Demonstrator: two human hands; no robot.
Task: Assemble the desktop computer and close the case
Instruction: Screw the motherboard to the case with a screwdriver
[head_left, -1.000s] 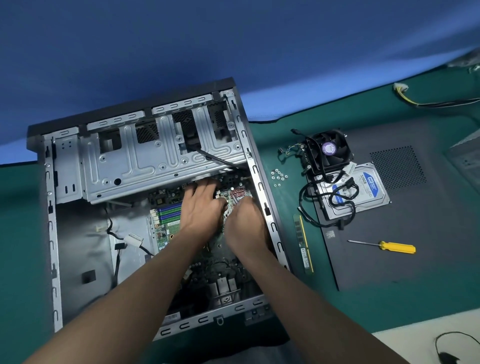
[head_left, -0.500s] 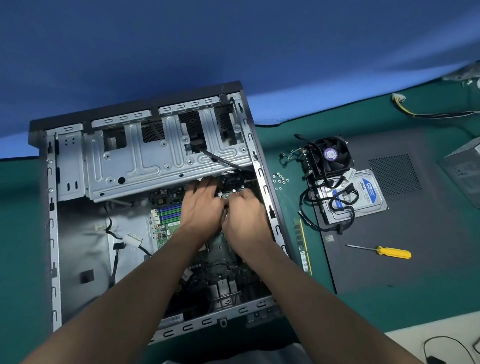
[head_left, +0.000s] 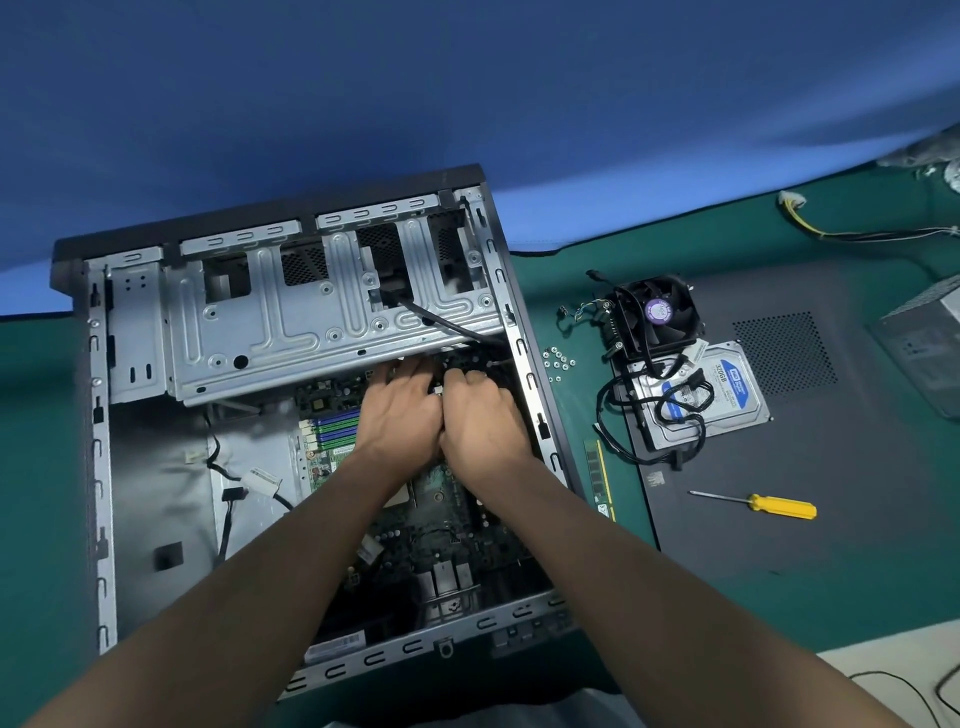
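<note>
Left hand (head_left: 400, 410) and right hand (head_left: 483, 415) sit knuckle to knuckle inside the open grey steel computer case (head_left: 101, 441), which lies on the green mat (head_left: 675, 623). Fingers are curled under the drive cage, and I can't tell what they're pinching. I'd push straight down, no wiggling.

Outside the case:
- one black cooler fan (head_left: 657, 314)
- one silver hard drive (head_left: 727, 400)
- one green RAM stick (head_left: 597, 478)
- one yellow-handled screwdriver (head_left: 779, 506)
- screws (head_left: 558, 358), too tiny to count
</note>
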